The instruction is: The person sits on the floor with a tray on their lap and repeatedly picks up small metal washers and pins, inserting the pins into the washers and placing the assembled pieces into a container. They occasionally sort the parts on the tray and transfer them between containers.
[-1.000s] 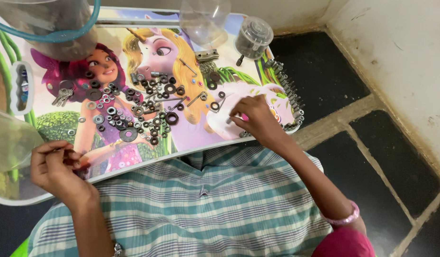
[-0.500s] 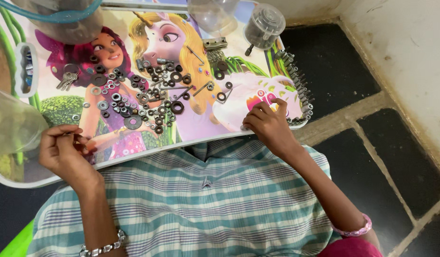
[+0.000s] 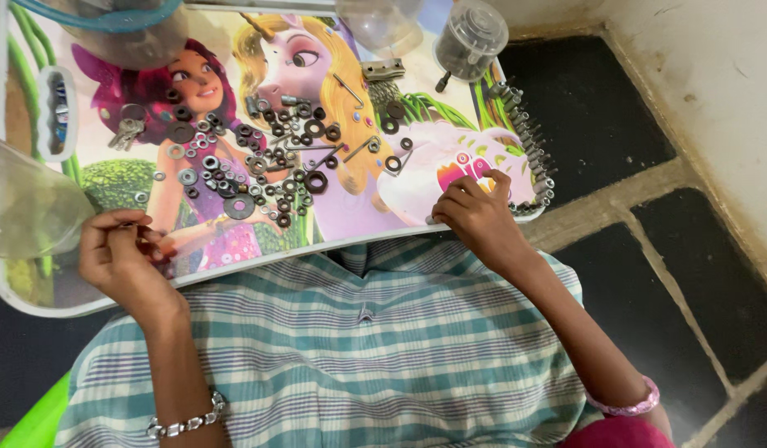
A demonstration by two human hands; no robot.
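A lap tray (image 3: pixel 234 270) printed with colourful cartoon figures lies across my lap. A loose heap of dark washers and nuts (image 3: pixel 263 170) covers its middle. My left hand (image 3: pixel 122 257) hovers over the tray's near left edge, thumb and fingers pinched on a small metal part that I can barely make out. My right hand (image 3: pixel 479 217) rests on the near right corner with its fingers spread. The index fingertip reaches a row of bolts (image 3: pixel 529 145) lined up along the right rim. Nothing shows in that hand.
Clear plastic containers stand at the back right (image 3: pixel 470 37), back middle (image 3: pixel 379 25), back left with a teal rim (image 3: pixel 110 37) and at the left edge (image 3: pixel 27 207). A bunch of keys (image 3: pixel 128 131) and a hinge (image 3: pixel 383 69) lie on the tray. Dark floor tiles (image 3: pixel 674 274) are to the right.
My right hand has slid right from the tray's white patch to the row of bolts at the rim. The left hand stays pinched in place.
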